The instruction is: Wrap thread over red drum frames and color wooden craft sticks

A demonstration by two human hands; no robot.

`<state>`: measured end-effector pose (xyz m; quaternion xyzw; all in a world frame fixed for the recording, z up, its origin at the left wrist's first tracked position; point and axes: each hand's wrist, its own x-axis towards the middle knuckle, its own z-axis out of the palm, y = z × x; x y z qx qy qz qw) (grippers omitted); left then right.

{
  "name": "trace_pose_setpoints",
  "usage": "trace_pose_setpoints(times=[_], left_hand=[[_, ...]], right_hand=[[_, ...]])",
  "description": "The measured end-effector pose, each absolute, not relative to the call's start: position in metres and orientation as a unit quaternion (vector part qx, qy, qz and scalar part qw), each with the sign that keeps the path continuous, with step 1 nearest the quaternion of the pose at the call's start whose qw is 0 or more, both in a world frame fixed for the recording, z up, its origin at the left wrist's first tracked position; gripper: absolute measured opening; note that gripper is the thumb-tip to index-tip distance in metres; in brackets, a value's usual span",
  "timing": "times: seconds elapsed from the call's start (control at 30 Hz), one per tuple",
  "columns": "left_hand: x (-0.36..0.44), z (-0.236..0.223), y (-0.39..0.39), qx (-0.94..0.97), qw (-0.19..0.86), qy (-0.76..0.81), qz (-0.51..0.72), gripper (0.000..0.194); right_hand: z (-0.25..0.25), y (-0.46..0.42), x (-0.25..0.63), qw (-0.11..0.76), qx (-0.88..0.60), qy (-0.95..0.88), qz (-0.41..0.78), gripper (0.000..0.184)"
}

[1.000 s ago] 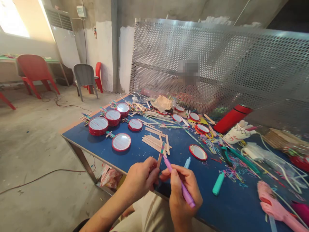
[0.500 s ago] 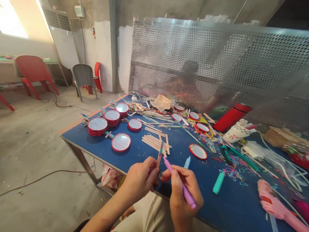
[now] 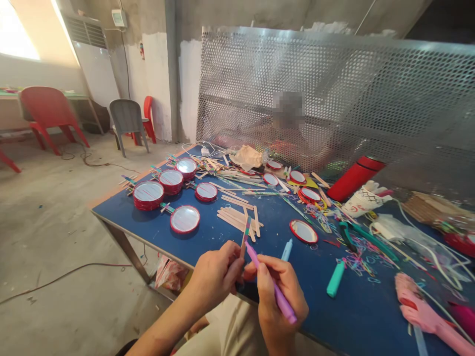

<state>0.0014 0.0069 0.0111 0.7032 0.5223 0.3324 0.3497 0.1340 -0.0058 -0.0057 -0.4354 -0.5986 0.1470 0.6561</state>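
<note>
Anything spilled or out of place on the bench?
Yes: loose coloured bands lie strewn on the blue tabletop, tangled beside the green-handled tool rather than contained. The paper cup also looks tilted, though lens distortion could explain that.

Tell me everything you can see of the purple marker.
The purple marker looks like smooth plastic, with a thick barrel and a narrower, tapered front. The right hand grips it, hiding part of its middle. It slants, with the blunt end low and to the right and the pointed end up at the wooden stick; whether the tip touches is too small to tell.
</note>
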Motion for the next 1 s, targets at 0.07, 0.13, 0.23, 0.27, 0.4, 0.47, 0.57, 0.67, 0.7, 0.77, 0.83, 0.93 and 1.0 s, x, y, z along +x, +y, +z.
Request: trace_pose_setpoints(times=[0.07, 0.13, 0.23, 0.27, 0.4, 0.47, 0.57, 0.67, 0.7, 0.77, 0.83, 0.93, 1.0], left_hand=[[0.0016, 0.0109, 0.0069, 0.703, 0.345, 0.525, 0.333, 0.014], [0.0019, 0.0109, 0.0072, 0.701, 0.35, 0.524, 0.334, 0.013], [0.0023, 0.0113, 0.0077, 0.696, 0.369, 0.518, 0.335, 0.011], [0.0024, 0.0114, 0.0077, 0.695, 0.37, 0.518, 0.336, 0.011], [0.0021, 0.0119, 0.0074, 0.699, 0.341, 0.533, 0.334, 0.012], [0.0019, 0.0125, 0.0068, 0.702, 0.331, 0.536, 0.333, 0.013], [0.0016, 0.0133, 0.0064, 0.699, 0.346, 0.532, 0.329, 0.013], [0.0016, 0.0133, 0.0067, 0.698, 0.351, 0.528, 0.331, 0.012], [0.0016, 0.0131, 0.0068, 0.699, 0.347, 0.528, 0.334, 0.012], [0.0016, 0.0124, 0.0067, 0.702, 0.339, 0.527, 0.338, 0.012], [0.0016, 0.012, 0.0062, 0.704, 0.335, 0.526, 0.34, 0.013], [0.0016, 0.0122, 0.0053, 0.703, 0.332, 0.53, 0.339, 0.014], [0.0016, 0.0128, 0.0053, 0.701, 0.334, 0.533, 0.337, 0.013]], right_hand=[[-0.0057, -0.0056, 0.1332, 0.658, -0.439, -0.595, 0.143, 0.009], [-0.0051, -0.0057, 0.132, 0.669, -0.449, -0.574, 0.145, 0.009], [-0.0047, -0.006, 0.1309, 0.689, -0.459, -0.538, 0.158, 0.01], [-0.0051, -0.006, 0.131, 0.691, -0.458, -0.534, 0.164, 0.01], [-0.0083, -0.0052, 0.1328, 0.685, -0.432, -0.56, 0.174, 0.009], [-0.009, -0.0046, 0.1333, 0.681, -0.424, -0.572, 0.171, 0.009], [-0.0077, -0.0045, 0.1329, 0.683, -0.438, -0.559, 0.172, 0.009], [-0.0059, -0.0056, 0.1327, 0.691, -0.438, -0.55, 0.17, 0.009], [-0.0056, -0.0061, 0.133, 0.689, -0.434, -0.555, 0.169, 0.009], [-0.0052, -0.0069, 0.1338, 0.678, -0.429, -0.573, 0.167, 0.008], [-0.0049, -0.0071, 0.1344, 0.668, -0.43, -0.587, 0.16, 0.008], [-0.0039, -0.0064, 0.1339, 0.663, -0.433, -0.592, 0.152, 0.008], [-0.0033, -0.0061, 0.1328, 0.666, -0.439, -0.584, 0.153, 0.009]])
